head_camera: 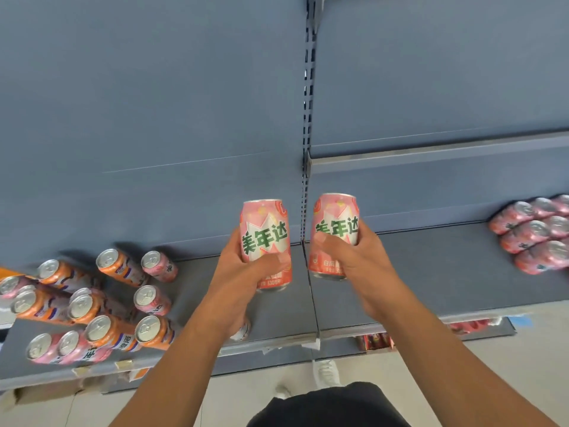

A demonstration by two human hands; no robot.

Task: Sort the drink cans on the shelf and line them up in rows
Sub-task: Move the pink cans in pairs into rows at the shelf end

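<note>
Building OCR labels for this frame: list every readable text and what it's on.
"美年达": left pink can, gripped by the left hand.
"美年达": right pink can, gripped by the right hand.
"330": foot of the left pink can; what follows is blurred.
Small print low on the right pink can: blurred.
Loose orange cans, loose pink cans, pink rows: unreadable.

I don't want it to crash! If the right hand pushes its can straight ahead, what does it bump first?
Probably the shelf's blue back panel; nothing stands between it and the right hand with its pink Mirinda can. Depth is unclear.
</note>
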